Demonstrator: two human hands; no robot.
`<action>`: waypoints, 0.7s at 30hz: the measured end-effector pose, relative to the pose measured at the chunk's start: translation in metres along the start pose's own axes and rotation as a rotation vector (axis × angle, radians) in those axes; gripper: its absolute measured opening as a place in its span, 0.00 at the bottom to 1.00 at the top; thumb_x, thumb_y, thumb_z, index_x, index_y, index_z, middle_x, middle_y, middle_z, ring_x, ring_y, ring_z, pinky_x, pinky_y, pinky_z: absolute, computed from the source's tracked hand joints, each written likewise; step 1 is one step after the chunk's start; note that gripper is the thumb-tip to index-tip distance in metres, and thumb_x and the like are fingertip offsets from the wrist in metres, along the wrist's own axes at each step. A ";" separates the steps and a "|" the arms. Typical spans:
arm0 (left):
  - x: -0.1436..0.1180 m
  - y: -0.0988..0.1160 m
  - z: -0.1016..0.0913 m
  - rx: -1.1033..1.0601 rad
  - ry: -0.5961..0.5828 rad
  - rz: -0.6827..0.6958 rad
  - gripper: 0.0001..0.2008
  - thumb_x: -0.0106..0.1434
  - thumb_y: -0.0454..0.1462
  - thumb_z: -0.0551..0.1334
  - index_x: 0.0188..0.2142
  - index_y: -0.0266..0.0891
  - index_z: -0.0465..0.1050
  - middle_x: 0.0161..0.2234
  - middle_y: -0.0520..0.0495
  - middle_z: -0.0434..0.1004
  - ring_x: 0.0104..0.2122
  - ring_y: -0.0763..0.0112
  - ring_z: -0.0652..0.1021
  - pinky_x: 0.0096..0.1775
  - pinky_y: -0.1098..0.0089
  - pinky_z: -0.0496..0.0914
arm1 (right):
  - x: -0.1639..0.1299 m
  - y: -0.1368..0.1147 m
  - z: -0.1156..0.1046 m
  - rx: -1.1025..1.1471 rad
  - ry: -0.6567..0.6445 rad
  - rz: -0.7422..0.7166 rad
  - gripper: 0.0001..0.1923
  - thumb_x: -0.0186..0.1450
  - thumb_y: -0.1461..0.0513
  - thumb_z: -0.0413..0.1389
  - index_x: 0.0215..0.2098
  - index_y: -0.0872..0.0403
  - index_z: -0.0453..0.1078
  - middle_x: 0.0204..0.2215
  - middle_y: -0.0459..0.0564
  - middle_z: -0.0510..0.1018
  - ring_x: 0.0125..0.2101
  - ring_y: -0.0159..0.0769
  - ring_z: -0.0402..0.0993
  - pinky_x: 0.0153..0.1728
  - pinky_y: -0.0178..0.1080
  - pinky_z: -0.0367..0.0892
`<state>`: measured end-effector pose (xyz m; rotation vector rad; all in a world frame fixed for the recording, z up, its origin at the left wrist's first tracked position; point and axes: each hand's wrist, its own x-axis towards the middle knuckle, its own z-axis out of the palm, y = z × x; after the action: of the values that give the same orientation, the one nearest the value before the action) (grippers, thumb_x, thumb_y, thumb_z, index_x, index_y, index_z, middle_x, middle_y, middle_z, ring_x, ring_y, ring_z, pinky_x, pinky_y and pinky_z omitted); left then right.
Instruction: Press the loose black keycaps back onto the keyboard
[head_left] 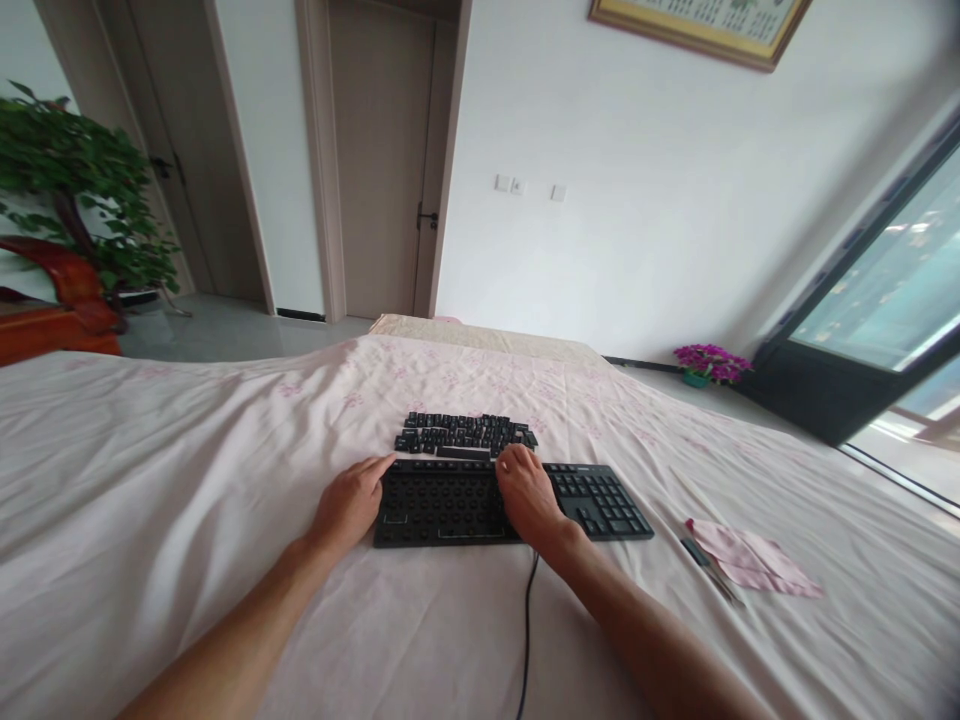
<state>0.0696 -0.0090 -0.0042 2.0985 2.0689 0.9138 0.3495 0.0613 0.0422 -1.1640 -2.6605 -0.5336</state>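
Pink floral bedsheet [187, 480], white walls [660, 200]

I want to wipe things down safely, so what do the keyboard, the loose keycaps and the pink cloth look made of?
The keyboard looks like matte black plastic: moulded, with rows of bare sockets. The loose keycaps seem to be the same hard plastic, with pale legends. The pink cloth looks like thin soft fabric, lying limp and creased, possibly microfibre.

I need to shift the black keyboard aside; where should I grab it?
Grip the keyboard by its two short ends, hands coming in from either side. It lies flat and long; the left hand is already at one end. Probably mind the cable trailing from the near edge.
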 end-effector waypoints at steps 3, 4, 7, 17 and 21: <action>0.000 -0.001 0.001 0.015 -0.007 -0.009 0.26 0.61 0.26 0.50 0.57 0.42 0.67 0.53 0.48 0.74 0.51 0.69 0.73 0.54 0.69 0.65 | -0.002 -0.005 -0.004 -0.021 -0.038 0.000 0.14 0.61 0.71 0.51 0.43 0.60 0.73 0.41 0.61 0.74 0.48 0.48 0.61 0.56 0.47 0.53; 0.000 -0.001 0.001 0.020 -0.008 -0.009 0.26 0.61 0.26 0.50 0.57 0.42 0.67 0.53 0.48 0.74 0.51 0.69 0.73 0.54 0.69 0.65 | -0.002 -0.006 -0.006 -0.016 -0.052 0.002 0.15 0.62 0.71 0.50 0.44 0.61 0.73 0.42 0.61 0.74 0.49 0.47 0.61 0.57 0.47 0.52; 0.001 -0.001 0.001 0.034 -0.010 -0.005 0.26 0.61 0.26 0.50 0.57 0.41 0.67 0.53 0.48 0.74 0.51 0.69 0.74 0.54 0.69 0.65 | -0.003 0.001 -0.009 0.049 -0.084 0.021 0.16 0.60 0.72 0.50 0.45 0.60 0.73 0.44 0.59 0.74 0.49 0.44 0.62 0.55 0.43 0.55; 0.002 -0.001 0.002 -0.007 -0.010 -0.027 0.26 0.60 0.26 0.50 0.56 0.42 0.68 0.54 0.49 0.73 0.51 0.70 0.74 0.54 0.69 0.65 | 0.046 0.072 0.018 0.384 -0.023 0.239 0.19 0.62 0.68 0.48 0.43 0.49 0.78 0.41 0.47 0.80 0.45 0.35 0.71 0.52 0.37 0.59; 0.002 -0.002 0.002 -0.020 -0.017 -0.030 0.26 0.61 0.26 0.50 0.56 0.42 0.68 0.54 0.48 0.73 0.51 0.69 0.73 0.54 0.68 0.66 | 0.080 0.079 0.030 0.351 -0.069 0.283 0.15 0.63 0.63 0.51 0.41 0.48 0.79 0.41 0.48 0.80 0.47 0.38 0.69 0.48 0.35 0.60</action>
<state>0.0685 -0.0065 -0.0055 2.0520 2.0680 0.9057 0.3531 0.1759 0.0593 -1.4276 -2.4450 0.0210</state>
